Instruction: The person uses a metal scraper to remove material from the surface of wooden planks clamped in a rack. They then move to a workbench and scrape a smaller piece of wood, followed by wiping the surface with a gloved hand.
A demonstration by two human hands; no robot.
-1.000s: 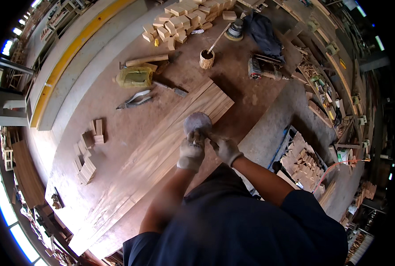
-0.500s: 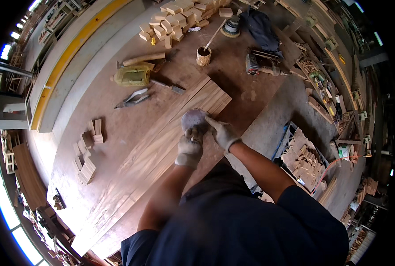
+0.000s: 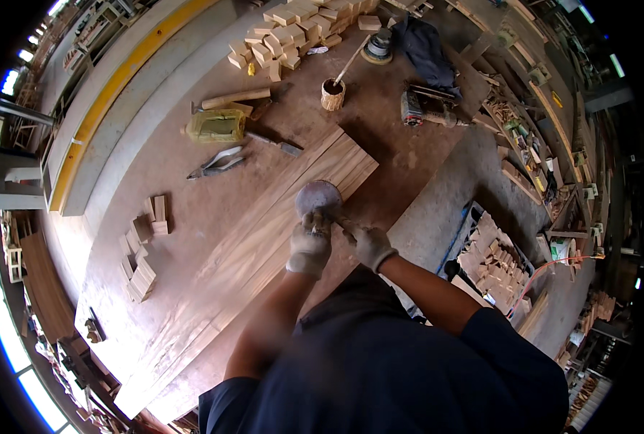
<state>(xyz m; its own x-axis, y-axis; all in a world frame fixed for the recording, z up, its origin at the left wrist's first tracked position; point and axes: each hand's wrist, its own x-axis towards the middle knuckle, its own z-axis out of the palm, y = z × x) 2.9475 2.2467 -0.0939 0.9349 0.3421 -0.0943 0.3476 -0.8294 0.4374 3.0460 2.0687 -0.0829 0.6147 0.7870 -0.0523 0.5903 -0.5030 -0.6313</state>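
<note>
A round greyish-purple disc (image 3: 318, 196), which looks like a sanding disc, is held over the long wooden board (image 3: 264, 235). My left hand (image 3: 310, 246), in a pale work glove, grips its near edge with curled fingers. Just to the right is my gloved right hand (image 3: 371, 246). Its fingers are drawn together by the disc's lower right edge, and what they pinch, if anything, is too small to make out. The board, made of joined strips, runs slantwise across the table from the near left to the middle.
Beyond the board stand a brush pot (image 3: 333, 95), a sander (image 3: 378, 48) and a power tool (image 3: 423, 108). Pliers (image 3: 219, 162), a chisel-like tool (image 3: 275, 142) and a yellowish bottle (image 3: 221, 125) lie left. Wood blocks (image 3: 282, 35) pile far back; a crate of offcuts (image 3: 492, 257) is right.
My right hand has drawn back toward me from the disc's right side, and its outstretched finger has folded in. My left hand and the disc stay nearly in place.
</note>
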